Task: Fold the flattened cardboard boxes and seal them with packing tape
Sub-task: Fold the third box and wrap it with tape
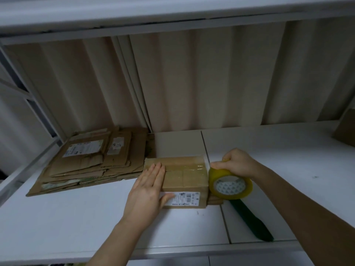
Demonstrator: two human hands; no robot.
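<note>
A small folded cardboard box (184, 177) stands on the white shelf (76, 217), with glossy clear tape across its top and a white shipping label on its near side. My left hand (149, 191) lies flat on the box's left part, fingers together, thumb over the label. My right hand (238, 162) grips a yellowish roll of packing tape (230, 186) held against the box's right edge, the tape running onto the top.
A stack of flattened cardboard boxes (92, 160) lies at the back left of the shelf. A dark green tool (251, 219) lies on the shelf under the tape roll. Another cardboard piece (345, 129) shows at the right edge. A curtain hangs behind.
</note>
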